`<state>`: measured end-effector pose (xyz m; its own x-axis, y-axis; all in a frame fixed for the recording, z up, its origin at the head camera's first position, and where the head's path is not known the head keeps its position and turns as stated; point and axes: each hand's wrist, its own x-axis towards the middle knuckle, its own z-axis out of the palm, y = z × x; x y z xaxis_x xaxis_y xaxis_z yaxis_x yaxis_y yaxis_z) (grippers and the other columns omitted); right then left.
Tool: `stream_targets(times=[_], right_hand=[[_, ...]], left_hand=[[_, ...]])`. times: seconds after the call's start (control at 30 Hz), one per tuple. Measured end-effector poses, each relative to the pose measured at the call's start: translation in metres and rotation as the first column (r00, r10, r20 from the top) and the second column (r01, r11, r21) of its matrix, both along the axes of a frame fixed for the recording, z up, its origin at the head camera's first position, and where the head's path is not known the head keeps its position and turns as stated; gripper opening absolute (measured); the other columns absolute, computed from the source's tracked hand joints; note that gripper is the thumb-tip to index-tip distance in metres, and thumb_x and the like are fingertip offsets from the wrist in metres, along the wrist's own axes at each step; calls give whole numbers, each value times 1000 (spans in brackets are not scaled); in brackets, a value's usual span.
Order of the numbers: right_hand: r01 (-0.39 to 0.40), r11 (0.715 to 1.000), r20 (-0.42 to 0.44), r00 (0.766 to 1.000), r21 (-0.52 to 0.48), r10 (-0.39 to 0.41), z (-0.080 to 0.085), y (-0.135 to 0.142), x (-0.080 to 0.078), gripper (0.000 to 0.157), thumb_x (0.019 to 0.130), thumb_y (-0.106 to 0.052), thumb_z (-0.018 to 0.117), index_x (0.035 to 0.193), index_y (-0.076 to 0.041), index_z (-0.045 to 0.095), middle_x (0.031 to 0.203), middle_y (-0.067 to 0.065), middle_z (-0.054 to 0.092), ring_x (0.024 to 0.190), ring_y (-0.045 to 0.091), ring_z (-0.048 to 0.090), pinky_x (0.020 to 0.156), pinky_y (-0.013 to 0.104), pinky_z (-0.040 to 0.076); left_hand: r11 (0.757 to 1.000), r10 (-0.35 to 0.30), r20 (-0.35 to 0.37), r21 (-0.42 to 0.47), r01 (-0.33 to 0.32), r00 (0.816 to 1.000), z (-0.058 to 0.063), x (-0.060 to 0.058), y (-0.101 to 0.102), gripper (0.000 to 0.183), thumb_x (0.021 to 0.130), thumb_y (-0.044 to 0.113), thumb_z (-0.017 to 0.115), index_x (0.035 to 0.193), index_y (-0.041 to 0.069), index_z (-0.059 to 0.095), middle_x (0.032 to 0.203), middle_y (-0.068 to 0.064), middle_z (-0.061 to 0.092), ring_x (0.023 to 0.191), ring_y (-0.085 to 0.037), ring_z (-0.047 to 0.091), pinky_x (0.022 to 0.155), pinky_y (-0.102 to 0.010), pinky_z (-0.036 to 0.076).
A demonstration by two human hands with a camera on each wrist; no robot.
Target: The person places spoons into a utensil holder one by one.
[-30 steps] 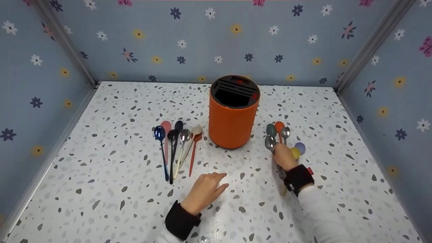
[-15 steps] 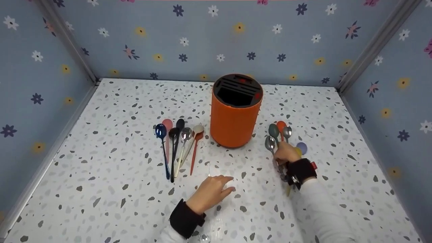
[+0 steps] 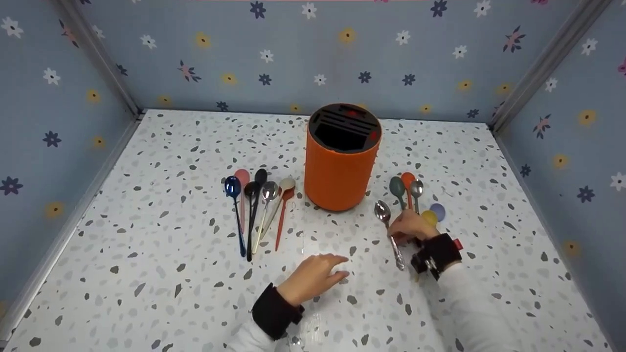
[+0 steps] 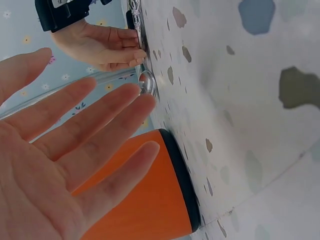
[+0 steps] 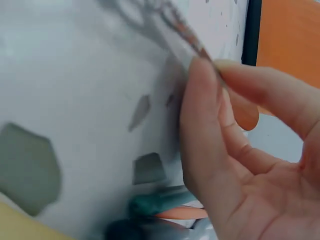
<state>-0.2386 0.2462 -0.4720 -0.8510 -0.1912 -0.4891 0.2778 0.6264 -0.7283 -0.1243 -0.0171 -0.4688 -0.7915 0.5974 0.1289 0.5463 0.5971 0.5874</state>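
A silver spoon with an ornate handle [image 3: 397, 254] is pinched between the thumb and forefinger of my right hand [image 3: 413, 226]; its bowl points toward the back. In the right wrist view the patterned handle [image 5: 180, 25] runs up from the fingertips. Just beyond and beside this hand lie a green spoon [image 3: 397, 186], an orange spoon [image 3: 408, 180], another silver spoon [image 3: 416, 187], a yellow spoon [image 3: 430, 218] and a lilac spoon [image 3: 437, 212], their handles partly hidden. My left hand [image 3: 313, 278] holds nothing, its fingers extended in the left wrist view.
An orange cylindrical holder [image 3: 340, 181] with a black slotted top stands at the middle back. Left of it lies a group of several spoons, among them a blue spoon [image 3: 233, 187] and a red spoon [image 3: 283, 215]. Flowered panels [image 3: 293, 63] enclose the speckled table [image 3: 171, 293].
My right hand has drawn the ornate silver spoon leftward, away from the other spoons, and its handle now shows. My left hand has shifted a little to the right.
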Motion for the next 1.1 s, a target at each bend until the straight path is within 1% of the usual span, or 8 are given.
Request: stream_targets(times=[0.17,0.27,0.4,0.53,0.83,0.97,1.03,1.1], right_hand=[[57,995,125,991,-77,-47,-1,3,4,23,75,-2,64,93,12,60,69,6,62,59,12,60,63,26,55],[75,989,142,988,-124,-58,-1,5,7,24,77,-1,63,96,13,59,70,7,63,59,13,61,64,27,55],[86,977,133,989,-196,-60,3,6,12,26,79,0,61,98,16,56,70,8,62,60,15,62,67,30,55],[63,960,98,994,-273,-38,8,5,19,27,81,1,59,99,19,52,72,9,62,64,15,63,72,33,54],[69,930,56,997,-361,-52,17,-4,30,25,82,0,57,100,16,51,81,11,59,71,16,62,75,32,53],[72,901,42,997,-428,-60,21,-11,35,21,82,1,57,97,14,50,84,14,58,72,17,61,76,34,53],[72,887,32,997,-456,-65,23,-14,37,20,82,2,56,97,13,50,84,14,58,72,17,61,76,33,53],[72,875,22,997,-480,-70,24,-18,40,18,83,1,56,95,12,50,84,13,58,72,17,61,76,34,53]], left_hand=[[1000,-7,14,-3,7,1000,-3,-1,3,31,88,23,55,109,2,60,104,-8,64,93,-18,60,83,-28,49],[1000,-17,36,-9,17,999,-3,-2,5,31,88,23,55,110,1,60,102,-9,64,88,-18,62,82,-28,49],[999,-27,79,-30,29,996,-3,-5,8,32,88,24,54,111,2,59,99,-8,65,82,-15,63,79,-26,50],[998,-34,88,-57,40,996,-2,-7,10,32,88,25,53,111,2,59,99,-8,64,85,-16,62,79,-27,50],[997,8,29,-75,-6,1000,-2,-13,13,30,87,24,55,106,3,62,99,-9,65,89,-20,61,78,-30,50],[998,15,83,-64,-10,996,-1,-17,13,30,87,24,55,107,3,62,99,-10,65,89,-21,61,78,-30,50],[999,16,134,-36,-12,991,0,-19,13,31,88,24,55,108,2,61,98,-10,65,86,-21,61,76,-28,50],[1000,10,206,26,-16,979,1,-22,14,31,88,23,54,109,1,60,96,-11,65,79,-20,62,70,-25,51]])
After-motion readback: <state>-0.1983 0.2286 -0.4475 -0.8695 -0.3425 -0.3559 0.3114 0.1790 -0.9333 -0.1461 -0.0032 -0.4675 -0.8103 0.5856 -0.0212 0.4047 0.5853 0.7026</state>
